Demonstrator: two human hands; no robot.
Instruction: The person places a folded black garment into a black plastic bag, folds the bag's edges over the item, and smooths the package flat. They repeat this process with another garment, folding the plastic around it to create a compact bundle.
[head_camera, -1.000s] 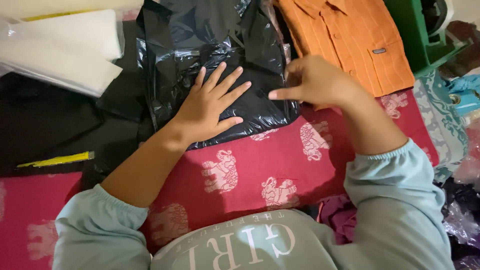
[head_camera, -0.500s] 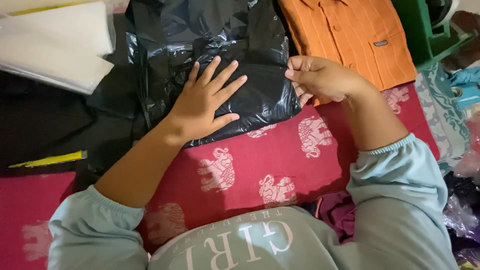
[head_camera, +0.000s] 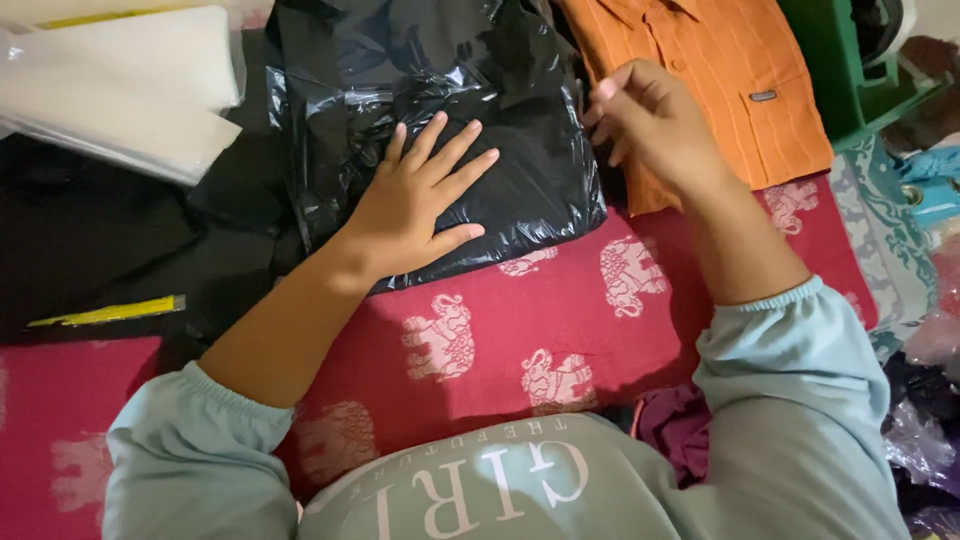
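Black plastic bag (head_camera: 440, 130) lies flat on the red elephant-print cloth (head_camera: 560, 330), its near edge overlapping the cloth. Something bulky seems to be inside, contents not visible.

Left hand (head_camera: 415, 205) lies palm-down on the bag's near half, fingers spread and straight, gripping nothing. Looks like it's pinning the slippery plastic flat so it can't slide or puff up.

Right hand (head_camera: 650, 125) is lifted just right of the bag's right edge, over the orange shirt (head_camera: 720, 80). Fingers are loosely curled, tips close together; can't tell whether it pinches anything or touches the bag.

White plastic sheets (head_camera: 130, 90) are stacked left of the bag; a yellow strip (head_camera: 105, 312) lies below-left of the bag on dark fabric.
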